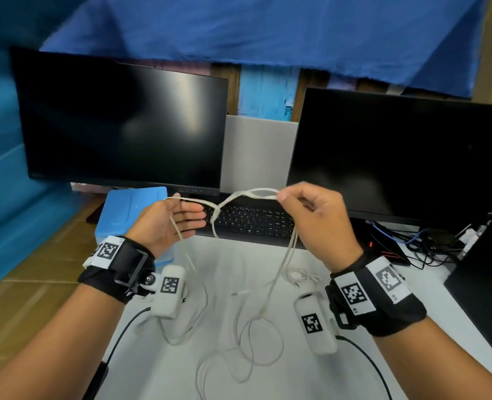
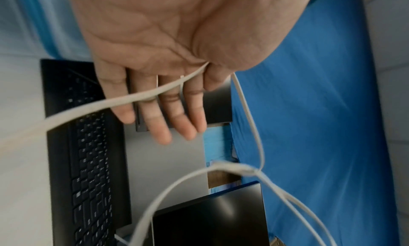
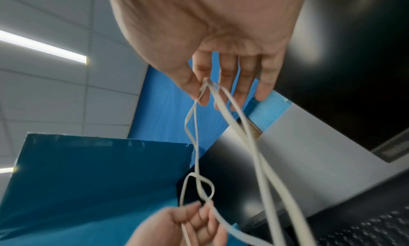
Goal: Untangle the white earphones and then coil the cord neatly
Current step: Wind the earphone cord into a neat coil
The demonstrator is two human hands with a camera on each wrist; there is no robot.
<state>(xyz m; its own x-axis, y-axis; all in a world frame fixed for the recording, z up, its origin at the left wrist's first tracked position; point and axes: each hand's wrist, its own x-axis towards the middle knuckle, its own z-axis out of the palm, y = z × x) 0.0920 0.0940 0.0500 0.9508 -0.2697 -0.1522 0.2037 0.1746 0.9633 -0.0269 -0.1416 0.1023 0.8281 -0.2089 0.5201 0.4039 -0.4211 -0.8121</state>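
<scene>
From the head view, both hands are raised above the white table (image 1: 267, 255), in front of a black keyboard (image 1: 253, 220). The right hand (image 1: 317, 223) pinches a bundle of strands of the white earphone cord (image 1: 247, 194) between thumb and forefinger; the left hand (image 1: 169, 223) is flat, fingers straight, the cord draped over it. Between them a knot (image 1: 214, 216) hangs, and long slack loops lie on the table below.

The left wrist view shows the left hand (image 2: 168, 57) with straight fingers, the cord (image 2: 124, 99) running across them — laid on, not gripped.

The right wrist view shows the right hand (image 3: 212, 45) pinching several strands, the knot (image 3: 200, 188) loose near the left hand's fingertips (image 3: 194, 209).

I judge untangling is underway but unfinished — coiling has not begun.
</scene>
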